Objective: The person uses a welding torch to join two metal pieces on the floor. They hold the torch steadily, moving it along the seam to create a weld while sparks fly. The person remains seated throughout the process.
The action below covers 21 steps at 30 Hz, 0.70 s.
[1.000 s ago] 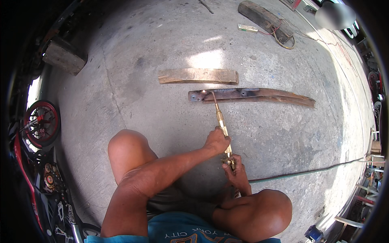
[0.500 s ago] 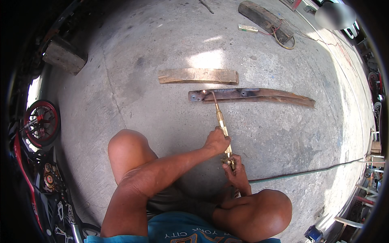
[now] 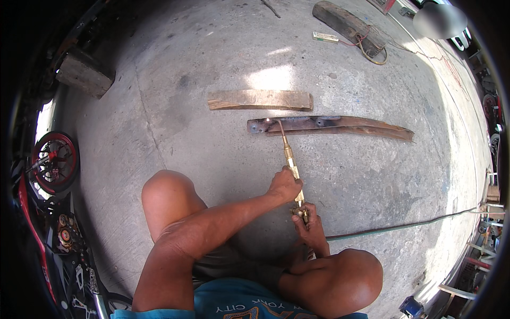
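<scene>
A brass gas torch [image 3: 289, 153] slants up from my hands to a thin bent tip over a long rusty metal strip [image 3: 361, 123]. Near the strip's left end, beside the torch tip, a small bright glow shows on dark, scorched metal. My left hand [image 3: 285, 184] is closed around the middle of the torch's body. Lower down, my right hand [image 3: 312, 227] grips the rear of the torch by its valve knobs. Under the strip's right part lies another long brown piece, partly hidden. Just beyond the strip rests a short wooden plank [image 3: 260, 100].
A green hose [image 3: 398, 228] runs right across the concrete floor. Farther off lie a dark timber block [image 3: 348, 26] with a cable and a small pale box [image 3: 325, 37]. A wooden block [image 3: 85, 73] stands far left; a motorcycle with a red wheel [image 3: 54, 162] is at the left edge.
The glow by the torch tip looks slightly smaller and paler. My hands, the torch and the metal strip keep their places.
</scene>
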Motion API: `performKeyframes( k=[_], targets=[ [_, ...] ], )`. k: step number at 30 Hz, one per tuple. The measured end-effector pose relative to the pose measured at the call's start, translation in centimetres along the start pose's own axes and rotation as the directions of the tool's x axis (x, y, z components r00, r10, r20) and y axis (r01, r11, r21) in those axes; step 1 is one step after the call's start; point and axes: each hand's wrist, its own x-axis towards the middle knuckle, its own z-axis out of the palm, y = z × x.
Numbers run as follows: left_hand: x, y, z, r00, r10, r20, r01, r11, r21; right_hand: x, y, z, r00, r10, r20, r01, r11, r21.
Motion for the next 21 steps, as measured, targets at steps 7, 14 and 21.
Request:
performKeyframes(
  k=[7,14,21],
  targets=[
    [-0.03,-0.09,0.05,1.000,-0.004,-0.017,0.004,1.000,-0.012,0.08,-0.16,-0.12,1.000,0.019,0.006,-0.019,1.000,-0.006],
    [0.29,-0.49,0.28,1.000,0.006,-0.030,-0.006,1.000,-0.007,0.11,-0.01,-0.01,1.000,0.014,0.001,-0.014,1.000,-0.009],
    [0.06,-0.28,0.10,1.000,-0.016,-0.004,0.015,0.999,-0.034,0.11,-0.07,-0.03,1.000,0.029,0.008,-0.029,0.999,-0.016]
  ],
)
